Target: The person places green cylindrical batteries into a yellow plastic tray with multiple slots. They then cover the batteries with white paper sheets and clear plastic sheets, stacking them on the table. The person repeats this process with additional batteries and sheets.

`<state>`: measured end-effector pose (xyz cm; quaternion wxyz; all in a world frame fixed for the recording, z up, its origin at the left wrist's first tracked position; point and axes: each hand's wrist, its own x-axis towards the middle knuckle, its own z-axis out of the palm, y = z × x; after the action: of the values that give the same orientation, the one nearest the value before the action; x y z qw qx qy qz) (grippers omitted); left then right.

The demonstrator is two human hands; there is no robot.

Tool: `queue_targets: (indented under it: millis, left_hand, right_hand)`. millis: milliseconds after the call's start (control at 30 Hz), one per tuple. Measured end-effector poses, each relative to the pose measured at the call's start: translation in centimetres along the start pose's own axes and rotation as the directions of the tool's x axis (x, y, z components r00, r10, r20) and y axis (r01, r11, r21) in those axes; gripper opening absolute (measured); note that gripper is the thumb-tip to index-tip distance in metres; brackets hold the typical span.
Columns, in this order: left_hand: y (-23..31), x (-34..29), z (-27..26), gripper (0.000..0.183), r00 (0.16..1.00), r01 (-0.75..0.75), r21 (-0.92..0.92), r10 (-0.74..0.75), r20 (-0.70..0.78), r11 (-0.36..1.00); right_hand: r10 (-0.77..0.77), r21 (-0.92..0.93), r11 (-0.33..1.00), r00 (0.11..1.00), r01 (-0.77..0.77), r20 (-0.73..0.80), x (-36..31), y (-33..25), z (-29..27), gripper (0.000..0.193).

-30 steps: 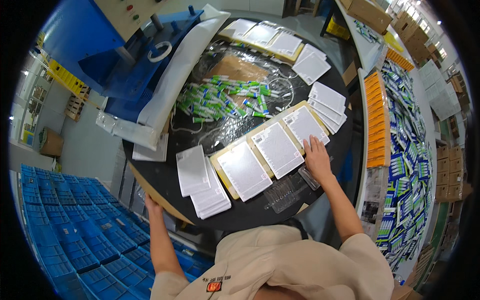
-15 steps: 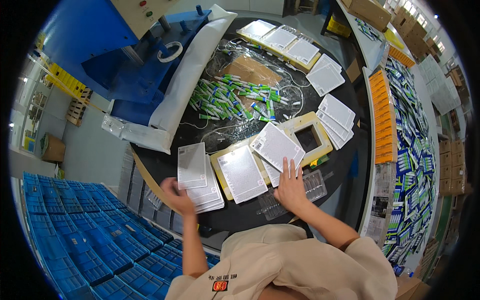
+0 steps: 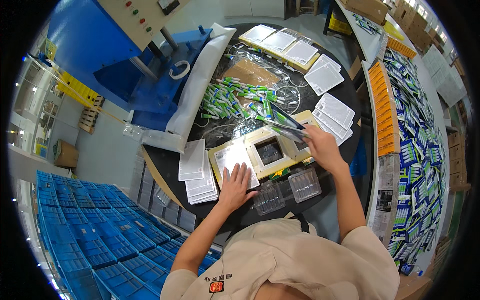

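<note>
My left hand (image 3: 235, 189) lies flat with spread fingers on a white printed card (image 3: 234, 159) at the left end of a yellow frame mould (image 3: 260, 131). My right hand (image 3: 322, 146) grips printed cards (image 3: 286, 122), tilted up above the mould's right part; their dark blue and green side shows, and how many there are I cannot tell. A rectangular opening (image 3: 269, 150) in the mould is uncovered. Below it lie two clear plastic blister trays (image 3: 305, 184). White cards (image 3: 200, 180) are stacked left of my left hand.
Green-and-white tubes (image 3: 225, 100) are heaped mid-table. Another card-covered mould (image 3: 280, 42) stands at the far side, with fanned cards (image 3: 335, 115) at the right. A blue press (image 3: 155, 85) is at left, blue crates (image 3: 90, 225) lower left, packed cards (image 3: 412, 165) on the right bench.
My left hand moved from the left card stack onto the card on the mould. My right hand lifted cards off the mould and carried them up and right, exposing openings. The round table has shifted slightly in view.
</note>
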<state>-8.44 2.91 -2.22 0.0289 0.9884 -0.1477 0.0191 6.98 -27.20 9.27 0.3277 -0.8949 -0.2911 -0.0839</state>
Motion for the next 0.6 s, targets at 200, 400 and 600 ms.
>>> queue_targets:
  millis: [200, 400, 600]
  left_hand:
    - [-0.3, 0.1, -2.3, 0.074, 0.999, 0.01, 0.098, -0.015, 0.05, 0.995]
    - [-0.9, 4.8, -13.0, 0.039, 0.988, -0.002, -0.239, -0.035, -0.152, 0.971]
    - [7.1, 11.6, -18.5, 0.049, 0.921, -0.299, -0.187, 0.232, -0.313, 0.936]
  right_hand:
    - [-0.032, 0.256, 0.966, 0.956, -0.046, 0.293, -2.8, -0.8, -5.2, 0.022]
    - [-0.213, 0.339, 0.939, 0.865, 0.053, 0.455, -2.5, -4.3, -3.7, 0.018]
    - [-0.053, 0.36, 0.933, 0.996, 0.024, 0.071, -4.2, -0.3, -2.9, 0.018]
